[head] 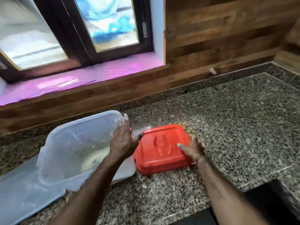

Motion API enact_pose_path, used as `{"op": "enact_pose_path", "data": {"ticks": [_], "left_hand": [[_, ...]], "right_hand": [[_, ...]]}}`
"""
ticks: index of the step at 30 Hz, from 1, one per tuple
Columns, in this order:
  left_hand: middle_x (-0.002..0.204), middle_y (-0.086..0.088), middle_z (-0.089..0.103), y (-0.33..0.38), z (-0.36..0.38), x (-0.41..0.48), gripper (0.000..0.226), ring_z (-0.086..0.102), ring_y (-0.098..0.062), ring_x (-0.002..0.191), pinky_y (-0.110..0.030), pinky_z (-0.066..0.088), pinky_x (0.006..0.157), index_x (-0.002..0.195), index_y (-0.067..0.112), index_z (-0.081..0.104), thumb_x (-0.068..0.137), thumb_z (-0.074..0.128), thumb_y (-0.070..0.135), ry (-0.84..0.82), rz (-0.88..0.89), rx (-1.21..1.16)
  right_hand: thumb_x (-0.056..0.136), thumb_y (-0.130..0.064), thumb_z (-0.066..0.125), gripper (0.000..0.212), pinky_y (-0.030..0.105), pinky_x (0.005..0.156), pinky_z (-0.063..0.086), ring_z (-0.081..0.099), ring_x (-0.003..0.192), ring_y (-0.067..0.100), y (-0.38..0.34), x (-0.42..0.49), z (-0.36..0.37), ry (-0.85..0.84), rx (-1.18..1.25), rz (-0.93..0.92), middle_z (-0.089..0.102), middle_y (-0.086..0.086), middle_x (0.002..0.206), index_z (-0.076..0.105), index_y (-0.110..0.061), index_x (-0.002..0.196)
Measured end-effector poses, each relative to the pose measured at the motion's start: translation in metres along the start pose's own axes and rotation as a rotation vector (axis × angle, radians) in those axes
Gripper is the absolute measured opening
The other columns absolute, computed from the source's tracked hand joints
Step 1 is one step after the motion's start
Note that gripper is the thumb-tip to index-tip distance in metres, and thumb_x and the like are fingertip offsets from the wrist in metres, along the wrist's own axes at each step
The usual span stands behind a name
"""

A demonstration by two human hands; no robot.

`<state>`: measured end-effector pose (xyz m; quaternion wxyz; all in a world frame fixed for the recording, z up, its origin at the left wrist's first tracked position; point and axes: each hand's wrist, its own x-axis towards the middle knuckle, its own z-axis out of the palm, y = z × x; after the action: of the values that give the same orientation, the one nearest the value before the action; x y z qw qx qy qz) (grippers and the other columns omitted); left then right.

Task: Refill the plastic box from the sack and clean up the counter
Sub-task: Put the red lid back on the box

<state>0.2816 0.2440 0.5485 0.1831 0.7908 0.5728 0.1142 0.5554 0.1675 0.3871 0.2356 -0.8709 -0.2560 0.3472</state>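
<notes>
"Plastic box (pixel 76 143), where is it?"
"Tipped on its side on the granite counter (pixel 227 127), left hand (pixel 123 140) flat against its rim, fingers straight."
"Right hand (pixel 193 150)?"
"Gripping the red lid (pixel 159 153) by its edge, thumb on top."
"Any lettering?"
"Too blurred to tell."

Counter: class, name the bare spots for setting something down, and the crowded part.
Bare: the counter right of the red lid, out to the corner; also the strip between lid and wooden wall. Crowded: the left, where plastic box, left hand and right hand meet at the lid.
</notes>
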Motion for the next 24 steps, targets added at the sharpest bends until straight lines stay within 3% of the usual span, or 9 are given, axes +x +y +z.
{"op": "enact_pose_path", "data": {"ticks": [2,4,6,11,14,17,19,21,24], "left_hand": [[0.174,-0.004,-0.012,-0.002,-0.001,0.0,0.102,-0.005,-0.023,0.161,-0.055,0.01,0.126,0.166,0.024,-0.008,0.095,0.05,0.069,0.002,0.001,-0.007],[0.174,-0.002,-0.014,-0.005,0.0,0.002,0.104,-0.007,-0.021,0.161,-0.058,0.011,0.128,0.166,0.025,-0.009,0.093,0.048,0.072,0.009,0.001,-0.021],[0.174,-0.001,-0.014,-0.009,0.002,0.003,0.106,-0.008,-0.019,0.161,-0.059,0.012,0.127,0.166,0.025,-0.008,0.09,0.045,0.076,0.011,-0.001,-0.029],[0.174,-0.003,-0.012,-0.007,-0.004,0.002,0.113,-0.004,-0.022,0.161,-0.056,0.009,0.128,0.166,0.026,-0.006,0.079,0.037,0.084,-0.009,-0.033,-0.042],[0.174,-0.003,-0.012,-0.004,-0.008,-0.003,0.105,-0.009,-0.021,0.161,-0.055,0.004,0.129,0.166,0.026,-0.006,0.087,0.036,0.081,0.002,-0.037,-0.064],[0.174,-0.005,0.004,-0.005,-0.017,-0.003,0.1,-0.002,-0.022,0.161,-0.054,0.002,0.129,0.167,0.022,0.009,0.09,0.029,0.083,0.001,-0.045,-0.189],[0.169,-0.011,0.028,-0.008,-0.034,-0.001,0.113,0.02,-0.028,0.158,-0.055,0.016,0.128,0.162,0.016,0.03,0.08,0.024,0.094,0.034,-0.098,-0.456],[0.158,-0.014,0.045,-0.015,-0.056,-0.004,0.122,0.043,-0.03,0.146,-0.056,0.035,0.12,0.155,0.013,0.037,0.072,0.028,0.101,0.095,-0.123,-0.762],[0.15,-0.004,0.053,-0.04,-0.092,-0.02,0.099,0.061,-0.022,0.127,-0.047,0.054,0.105,0.158,0.027,0.033,0.079,0.053,0.083,0.223,-0.13,-0.981]], "right_hand": [[0.045,-0.087,0.069,0.105,0.052,0.092,0.056,0.065,0.105,0.034,0.001,0.004,0.005,-0.017,0.083,0.057,0.062,0.011,0.123,0.039,-0.03,0.127],[0.057,-0.083,0.072,0.083,0.048,0.082,0.06,0.069,0.089,0.03,0.003,-0.003,0.003,-0.008,0.161,0.06,0.066,0.009,0.105,0.047,-0.026,0.112],[0.074,-0.063,0.079,0.071,0.046,0.075,0.064,0.072,0.081,0.028,-0.003,-0.018,-0.003,-0.015,0.317,0.029,0.069,0.009,0.1,0.048,-0.019,0.12],[0.078,-0.024,0.087,0.075,0.045,0.065,0.065,0.075,0.087,0.03,-0.012,-0.034,-0.018,-0.046,0.776,-0.071,0.066,0.009,0.112,0.04,-0.023,0.136],[0.079,-0.024,0.085,0.078,0.047,0.068,0.063,0.073,0.098,0.03,-0.011,-0.04,-0.048,-0.029,0.938,-0.133,0.068,0.009,0.121,0.044,-0.023,0.146],[0.078,-0.027,0.084,0.066,0.043,0.069,0.062,0.073,0.106,0.032,-0.021,-0.049,-0.086,-0.025,1.102,-0.171,0.071,0.012,0.127,0.058,-0.029,0.138],[0.08,-0.028,0.083,0.059,0.049,0.073,0.063,0.073,0.108,0.035,-0.045,-0.065,-0.103,-0.066,1.13,-0.245,0.073,0.012,0.127,0.063,-0.031,0.135],[0.083,-0.026,0.08,0.058,0.056,0.079,0.062,0.074,0.107,0.035,-0.079,-0.085,-0.103,-0.195,1.098,-0.389,0.074,0.012,0.125,0.06,-0.027,0.138],[0.082,-0.019,0.08,0.061,0.053,0.079,0.063,0.076,0.101,0.033,-0.135,-0.118,-0.074,-0.371,1.05,-0.465,0.076,0.011,0.119,0.056,-0.023,0.138]]}}
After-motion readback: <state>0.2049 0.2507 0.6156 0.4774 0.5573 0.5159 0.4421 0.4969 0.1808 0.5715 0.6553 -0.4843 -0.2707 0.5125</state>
